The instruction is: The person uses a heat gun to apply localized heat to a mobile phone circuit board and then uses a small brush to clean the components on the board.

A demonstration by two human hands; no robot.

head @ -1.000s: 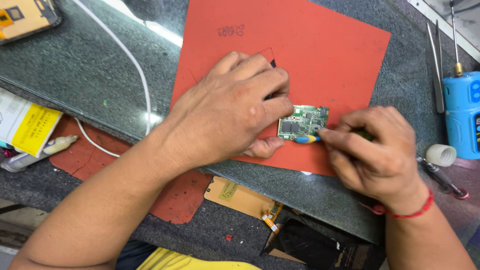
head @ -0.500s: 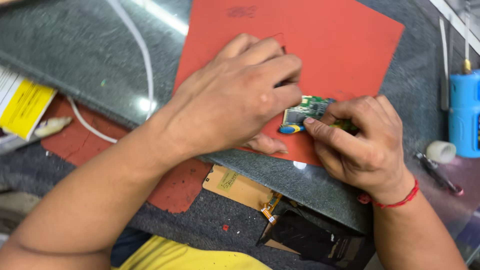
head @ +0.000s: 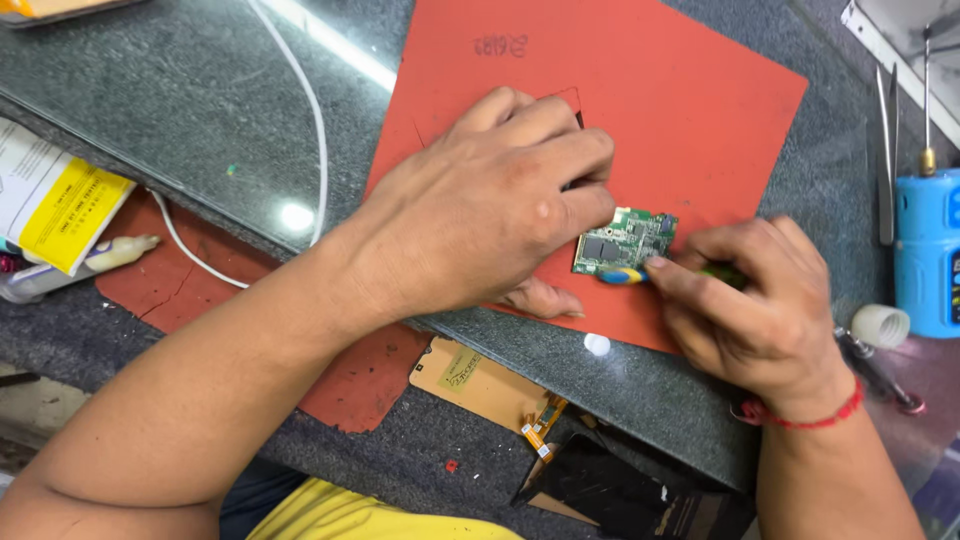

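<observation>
Centrally, a small green rectangular circuit board lies flat on a square orange-red rubber mat, which rests on a dark speckled stone table. The left hand presses down on the mat just left of the board, its fingers closed together and touching the board's left edge; the thumb tucks beneath, against the mat's lower border. The right hand has its grip closed on a slim tool with a blue-and-yellow tip, and that tip meets the board's lower edge. A red thread bracelet circles the right wrist.

Left of the mat, a white cable curves across the table. A yellow-and-white printed carton lies at the far left edge. Below the hands, a tan flat panel with an orange flex ribbon overhangs the table's front edge. At the right, a blue cylindrical container, metal tweezers and a small white cap stand well apart from the board.
</observation>
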